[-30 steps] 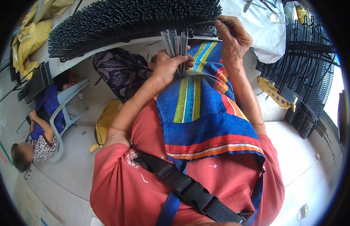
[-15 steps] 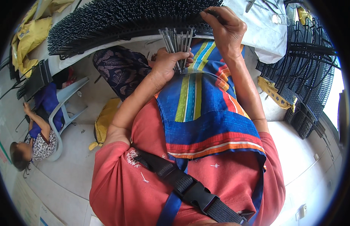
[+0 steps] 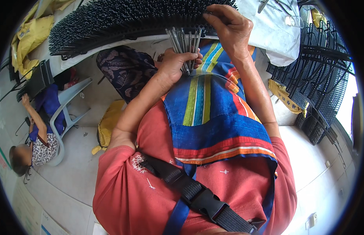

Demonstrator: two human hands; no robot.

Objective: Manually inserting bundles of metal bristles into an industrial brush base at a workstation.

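My left hand [image 3: 175,65] is wrapped round a bundle of thin grey metal rods [image 3: 184,42], held upright above my lap with their tops fanned slightly apart. In front of me lies a wide black perforated rack [image 3: 135,29], densely filled with short upright dark pins. Over its right end is my right hand [image 3: 233,34], thumb and fingertips pinched together close to the pins. Whatever sits between those fingertips is too small and dark to make out.
A table with a white cover [image 3: 274,39] bears the rack. Black mesh racks [image 3: 319,74] stack at the right, yellow sacks [image 3: 33,37] lie far left. Another person [image 3: 43,145] sits on a light blue plastic chair [image 3: 66,105], a hand at dark panels.
My right hand has shifted slightly left and up over the rack's pins, still pinched. My left hand keeps the rods in place. The other person's hand has risen toward the dark panels.
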